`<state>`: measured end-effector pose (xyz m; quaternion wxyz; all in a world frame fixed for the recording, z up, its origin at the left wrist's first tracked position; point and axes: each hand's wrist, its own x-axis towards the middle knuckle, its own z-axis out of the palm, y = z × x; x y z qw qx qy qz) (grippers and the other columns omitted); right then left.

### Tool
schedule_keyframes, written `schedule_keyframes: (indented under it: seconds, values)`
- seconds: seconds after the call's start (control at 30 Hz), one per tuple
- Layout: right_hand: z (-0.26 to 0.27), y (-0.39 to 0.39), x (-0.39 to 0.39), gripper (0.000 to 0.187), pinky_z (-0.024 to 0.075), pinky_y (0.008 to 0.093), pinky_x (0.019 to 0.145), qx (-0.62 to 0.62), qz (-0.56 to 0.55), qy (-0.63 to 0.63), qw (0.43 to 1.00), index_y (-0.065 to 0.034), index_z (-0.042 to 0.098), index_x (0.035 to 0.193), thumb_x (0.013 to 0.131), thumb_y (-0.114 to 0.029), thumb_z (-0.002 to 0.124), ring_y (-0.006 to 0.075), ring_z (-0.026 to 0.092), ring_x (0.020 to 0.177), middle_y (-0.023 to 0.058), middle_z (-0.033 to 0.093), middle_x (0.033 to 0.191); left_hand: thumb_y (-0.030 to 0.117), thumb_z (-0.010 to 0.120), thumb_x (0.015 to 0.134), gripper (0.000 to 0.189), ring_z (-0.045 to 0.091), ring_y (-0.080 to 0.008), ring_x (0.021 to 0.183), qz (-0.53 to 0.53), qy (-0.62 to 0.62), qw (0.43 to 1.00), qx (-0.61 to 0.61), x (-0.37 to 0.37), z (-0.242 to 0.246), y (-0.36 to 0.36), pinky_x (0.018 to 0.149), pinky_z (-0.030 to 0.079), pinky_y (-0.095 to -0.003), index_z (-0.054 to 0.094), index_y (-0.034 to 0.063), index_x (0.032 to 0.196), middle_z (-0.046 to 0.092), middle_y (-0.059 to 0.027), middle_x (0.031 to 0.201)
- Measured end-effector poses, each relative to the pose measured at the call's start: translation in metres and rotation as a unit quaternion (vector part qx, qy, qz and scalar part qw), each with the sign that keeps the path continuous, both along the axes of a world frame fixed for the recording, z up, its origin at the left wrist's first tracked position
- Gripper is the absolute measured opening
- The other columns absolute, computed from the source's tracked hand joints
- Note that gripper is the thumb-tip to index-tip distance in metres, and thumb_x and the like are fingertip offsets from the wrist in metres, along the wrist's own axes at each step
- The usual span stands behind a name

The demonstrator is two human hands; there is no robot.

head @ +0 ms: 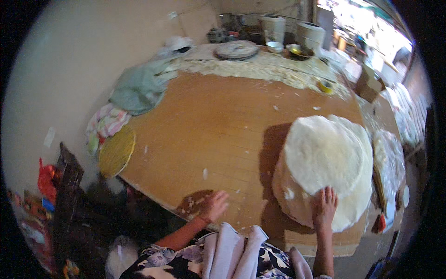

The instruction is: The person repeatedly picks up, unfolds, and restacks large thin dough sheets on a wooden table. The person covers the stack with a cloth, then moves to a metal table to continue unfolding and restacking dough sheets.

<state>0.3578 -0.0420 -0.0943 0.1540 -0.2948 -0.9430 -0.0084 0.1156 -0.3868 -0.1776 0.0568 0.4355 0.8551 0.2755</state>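
A stack of large, thin, pale dough rounds (pixel 322 150) lies on the right part of a wooden work board (pixel 209 118). The top round is smaller, and wider sheets stick out from under it to the right and below. My right hand (pixel 324 209) rests palm down with its fingers at the near edge of that top round. Its thumb is not clear, so whether the edge is pinched cannot be told. Near the board's front edge, my left hand (pixel 214 206) is held with fingers stretched out, holding nothing, beside a few small dough scraps (pixel 191 204).
Along the back runs a band of pale flakes (pixel 244 69), with a round board (pixel 237 50), a white bowl (pixel 275 46) and a roll of yellow tape (pixel 325 86) nearby. A woven tray (pixel 118 151) and grey-green cloth (pixel 139 90) border the left; a plastic bag (pixel 390 164) lies right.
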Motion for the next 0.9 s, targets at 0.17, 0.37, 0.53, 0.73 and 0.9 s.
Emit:
schedule_keyframes:
  seconds: [0.17,0.37,0.53,0.73,0.9]
  values:
    - [-0.018,-0.099,-0.025,0.051,0.0272,0.0506,0.099,-0.136,0.161,-0.017,0.977,-0.0024,0.049,0.117,0.072,-0.021,0.066,0.0372,0.037,0.121,0.0188,0.042,0.13,0.009,0.058,0.077,0.034,0.05,-0.034,0.106,0.276,0.037,0.96,0.029,-0.087,-0.027,-0.134,0.092,0.039,-0.0399,0.053,-0.0016,0.109,0.054,-0.0189,0.111]
    - [-0.037,-0.19,-0.157,0.054,0.0302,0.0454,0.098,-0.256,0.213,-0.051,0.941,-0.0033,0.046,0.12,0.074,-0.024,0.065,0.0361,0.038,0.119,0.019,0.044,0.126,0.013,0.056,0.08,0.036,0.052,-0.0316,0.105,0.37,-0.048,0.917,0.141,-0.211,-0.066,-0.214,0.09,0.041,-0.0387,0.053,-0.0006,0.113,0.055,-0.0184,0.112]
    - [-0.077,-0.227,-0.3,0.049,0.0294,0.0444,0.099,-0.188,0.26,-0.026,0.947,-0.0053,0.047,0.121,0.08,-0.03,0.055,0.034,0.038,0.121,0.0178,0.043,0.128,0.016,0.056,0.082,0.04,0.052,-0.0298,0.107,0.383,-0.148,0.867,0.281,-0.333,-0.067,-0.24,0.091,0.04,-0.0382,0.051,0.0009,0.118,0.054,-0.018,0.117]
    - [-0.125,-0.242,-0.345,0.05,0.0249,0.0476,0.102,-0.071,0.216,-0.046,0.973,-0.0065,0.045,0.126,0.084,-0.034,0.049,0.0336,0.034,0.125,0.0155,0.04,0.133,0.019,0.06,0.078,0.045,0.051,-0.0321,0.109,0.418,-0.015,0.895,0.154,-0.481,-0.051,-0.284,0.091,0.041,-0.0395,0.051,0.0035,0.119,0.053,-0.0197,0.118]
    - [-0.134,-0.245,-0.35,0.051,0.0238,0.0507,0.101,-0.084,0.217,-0.052,0.971,-0.0076,0.047,0.125,0.082,-0.035,0.05,0.036,0.034,0.125,0.0172,0.04,0.133,0.027,0.065,0.074,0.062,0.048,-0.0361,0.112,0.592,0.086,0.797,0.083,-0.606,-0.057,-0.387,0.091,0.041,-0.0419,0.043,0.0056,0.127,0.049,-0.0201,0.124]
